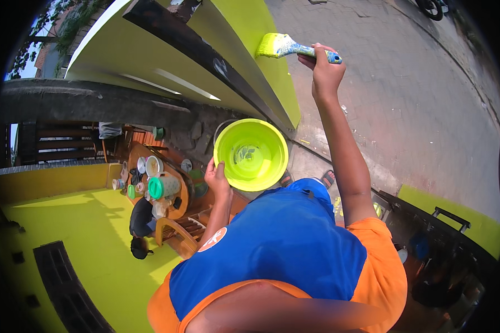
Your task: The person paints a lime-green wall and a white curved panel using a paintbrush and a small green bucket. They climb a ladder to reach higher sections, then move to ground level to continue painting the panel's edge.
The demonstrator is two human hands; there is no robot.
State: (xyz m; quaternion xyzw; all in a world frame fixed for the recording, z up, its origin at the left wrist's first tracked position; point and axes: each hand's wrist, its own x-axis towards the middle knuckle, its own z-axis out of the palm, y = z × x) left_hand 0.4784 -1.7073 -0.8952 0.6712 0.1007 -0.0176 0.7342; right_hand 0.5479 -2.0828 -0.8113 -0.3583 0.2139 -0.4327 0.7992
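Observation:
My right hand (326, 68) is closed around the paint-spattered blue and white handle of a wide paintbrush (285, 45). The brush's bristles, coated in yellow-green paint, meet the yellow-green face of a wall (256, 25) at the top of the view. Lower and to the left, my left hand (219, 180) grips the rim of a yellow-green plastic bucket (271, 175), thumb over the edge. Some paint lies in the bottom of the bucket, and its wire handle hangs at the far side.
A dark beam (200, 50) runs along the wall. At left, a person (141, 224) is beside a wooden table (179, 210) holding a green-lidded container (164, 187) and dishes. A dark metal gate (425, 224) stands at right, beside the paved street (400, 104).

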